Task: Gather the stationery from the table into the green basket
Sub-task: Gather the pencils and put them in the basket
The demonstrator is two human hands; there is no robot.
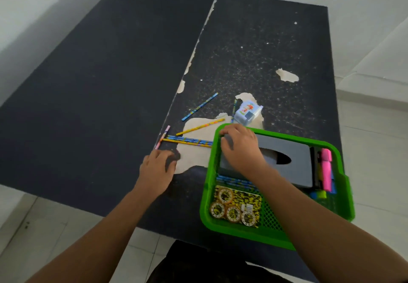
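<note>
The green basket (344, 181) sits at the near right of the dark surface (88, 84), holding a grey box (298, 157), tape rolls (225, 195) and a pink highlighter (326, 169). The right hand (239, 146) has its grip closed on the box's left end. Patterned pencils (189, 141) lie just left of the basket, long axes running left-right; another pencil (199, 106) lies diagonally beyond. The left hand (156, 168) rests on the surface; I cannot tell whether its grip is open or closed.
</note>
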